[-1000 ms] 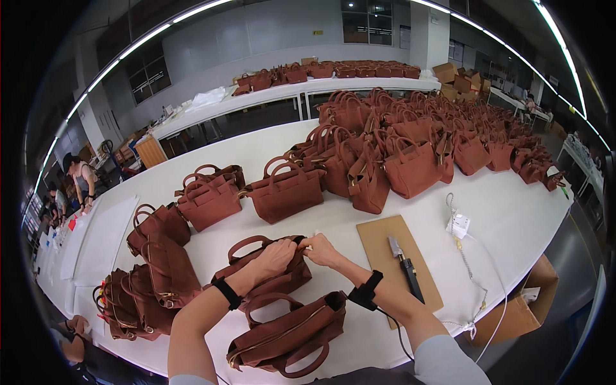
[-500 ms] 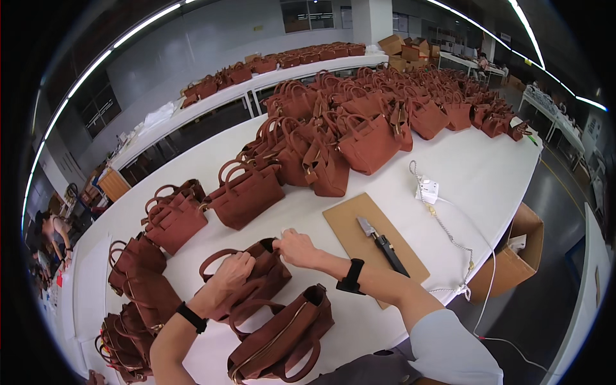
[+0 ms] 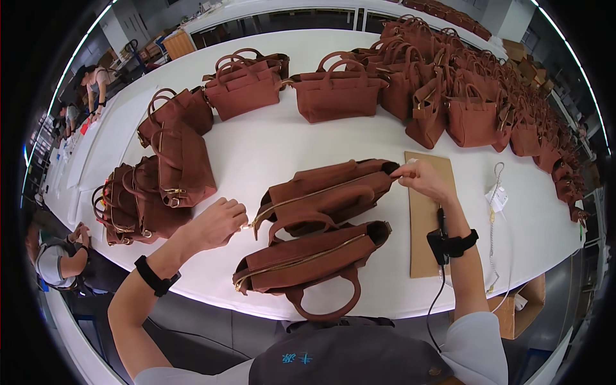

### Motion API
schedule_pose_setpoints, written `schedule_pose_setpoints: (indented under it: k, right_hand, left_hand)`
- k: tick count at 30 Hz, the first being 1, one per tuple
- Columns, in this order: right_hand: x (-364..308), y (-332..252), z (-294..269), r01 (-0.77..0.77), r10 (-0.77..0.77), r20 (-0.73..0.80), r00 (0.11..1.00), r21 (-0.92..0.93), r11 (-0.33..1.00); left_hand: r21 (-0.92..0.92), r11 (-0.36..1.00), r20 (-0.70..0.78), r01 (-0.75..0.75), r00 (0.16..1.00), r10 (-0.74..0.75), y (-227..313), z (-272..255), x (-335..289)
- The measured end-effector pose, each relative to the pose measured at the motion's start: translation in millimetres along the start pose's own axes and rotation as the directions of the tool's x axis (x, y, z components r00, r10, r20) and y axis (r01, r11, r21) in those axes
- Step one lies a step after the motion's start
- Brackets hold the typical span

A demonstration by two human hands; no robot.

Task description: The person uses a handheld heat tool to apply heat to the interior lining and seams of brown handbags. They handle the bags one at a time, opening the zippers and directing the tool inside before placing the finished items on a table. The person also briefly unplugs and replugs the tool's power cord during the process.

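A reddish-brown handbag (image 3: 307,174) lies in front of me with its long gold zip closed along most of the top. My left hand (image 3: 218,224) is closed at its left end, pinching the zip pull (image 3: 248,226). At the opposite end my right hand (image 3: 422,178) is closed, with the fingertips gripping the bag's corner beside a dark gap. Nearer to me, a second brown handbag (image 3: 308,264) rests on its side, zip facing up and one handle toward me. Neither hand touches that one.
Several brown handbags (image 3: 244,93) curve around the left and far side of the white table (image 3: 256,147), with a dense pile (image 3: 471,122) at far right. A cardboard sheet (image 3: 427,253) lies under my right arm, near a cord (image 3: 493,224). Co-workers (image 3: 96,83) are at left.
My view has swung to the left. My left hand has gone from the bag's top to the zip pull at its left end. My right hand stays at the other end.
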State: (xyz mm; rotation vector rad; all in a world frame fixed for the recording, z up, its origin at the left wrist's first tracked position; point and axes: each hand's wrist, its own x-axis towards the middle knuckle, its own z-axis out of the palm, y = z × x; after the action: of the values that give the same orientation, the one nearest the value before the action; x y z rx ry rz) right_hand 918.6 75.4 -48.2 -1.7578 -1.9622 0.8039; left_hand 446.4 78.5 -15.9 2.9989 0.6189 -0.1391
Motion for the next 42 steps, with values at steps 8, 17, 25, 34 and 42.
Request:
schedule_pose_setpoints:
  k: [8, 17, 25, 34, 42]
  right_hand:
    - [155.7, 4.1, -44.3, -0.056, 0.142, -0.206, 0.968, 0.376, 0.925]
    - [276.5, 20.9, 3.0, -0.196, 0.166, -0.527, 0.833, -0.001, 0.981]
    - [237.6, 52.9, 15.1, 0.192, -0.24, -0.511, 0.826, -0.145, 0.971]
    - [164.4, 6.2, 72.5, 0.495, -0.405, -0.512, 0.758, 0.046, 0.868]
    - [156.3, 2.1, 71.8, 0.498, -0.447, -0.412, 0.794, 0.016, 0.867]
  left_hand:
    - [-0.159, 0.975, -0.301, 0.156, 0.933, -0.198, -99.5, -32.4, 127.1]
    - [-0.362, 0.882, -0.466, 0.302, 0.761, -0.451, -184.4, -0.9, 302.2]
    - [-0.44, 0.898, -0.397, 0.022, 0.892, -0.217, -151.6, 0.1, 276.1]
    - [-0.481, 0.87, -0.276, -0.109, 0.96, -0.033, -129.7, -0.8, 294.1]
    - [0.259, 0.953, -0.234, -0.157, 0.947, 0.22, -118.8, 27.3, 329.4]
